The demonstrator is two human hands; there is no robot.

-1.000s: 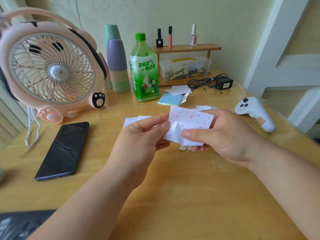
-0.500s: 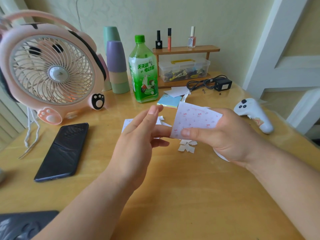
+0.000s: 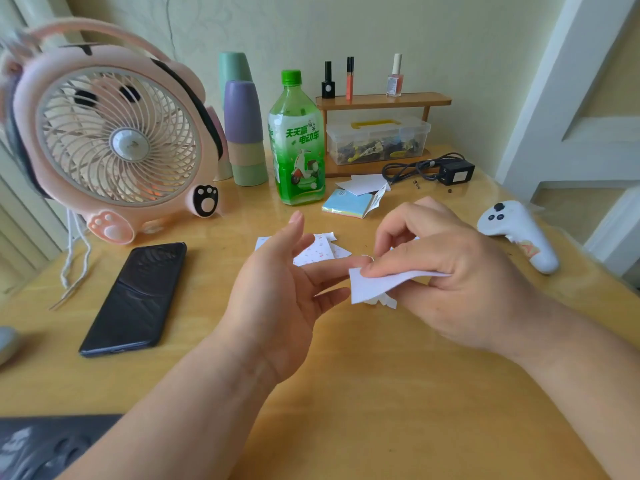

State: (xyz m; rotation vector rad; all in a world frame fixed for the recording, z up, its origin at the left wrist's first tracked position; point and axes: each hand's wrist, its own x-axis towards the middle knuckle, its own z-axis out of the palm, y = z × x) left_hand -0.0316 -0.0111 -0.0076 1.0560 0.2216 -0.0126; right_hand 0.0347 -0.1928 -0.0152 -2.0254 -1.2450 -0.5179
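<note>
**Paper pinched in the right hand, left hand open beside it**

The right hand (image 3: 460,271) gripped a small white paper sheet (image 3: 377,284) between the thumb on top and curled fingers beneath. It held the sheet above the pale wooden table (image 3: 381,393), plain side up, probably so that the free left corner stuck out where the other hand could take it. The left hand (image 3: 277,289) was open, fingers straight and spread, holding nothing. One fingertip lay at the sheet's left edge; whether it touched could not be told. Cut pieces of white paper printed with small red marks (image 3: 313,252) lay on the table just beyond the hands. A few white snippets (image 3: 384,301) lay under the sheet, likely left where the work was done. The black smartphone (image 3: 136,296) lay flat to the left, well apart, seemingly kept out of the way.
</note>
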